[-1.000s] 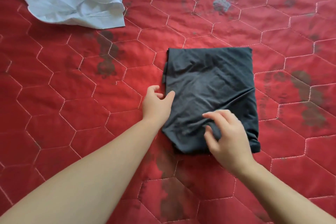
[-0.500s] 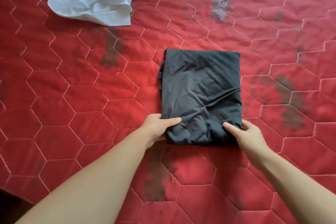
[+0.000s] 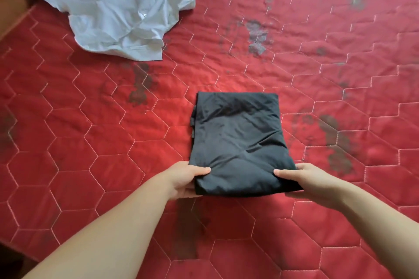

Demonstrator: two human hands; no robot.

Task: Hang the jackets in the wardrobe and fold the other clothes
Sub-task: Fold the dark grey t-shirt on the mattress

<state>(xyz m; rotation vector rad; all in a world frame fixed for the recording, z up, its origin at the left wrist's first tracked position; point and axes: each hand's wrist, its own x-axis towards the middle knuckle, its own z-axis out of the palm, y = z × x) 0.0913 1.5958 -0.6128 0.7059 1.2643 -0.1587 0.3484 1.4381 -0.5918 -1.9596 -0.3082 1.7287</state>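
Dark folded garment point(image 3: 238, 142) sits mid-quilt on the red quilted bedspread point(image 3: 90, 154), a compact rectangle, a few diagonal creases across the top layer. Left hand point(image 3: 186, 180) grips the near-left corner: thumb on top, fingers tucked underneath out of sight, so it's a pinch through the whole stack. Right hand point(image 3: 303, 179) mirrors it on the near-right corner, thumb on top, fingers under the edge. Near edge looks slightly raised off the quilt, far edge resting on it. My read: fold is basically done and the step in hand is either a last fold away from the body or a lift to set it aside; can't tell which. Either way: keep both pinches through all layers, not just the top one, or the stack shears and the left side, where inner layers already poke out a bit, opens up. Move both hands together and level, keep slight outward tension between the corners so the middle doesn't sag. If folding over, land near edge flush on far edge, then flatten the creases with a palm. Fabric looks thin and slippery, so a loose grip will likely let the layers slide. White crumpled shirt point(image 3: 127, 18) lies unfolded at the far left, well apart, probably next in line.
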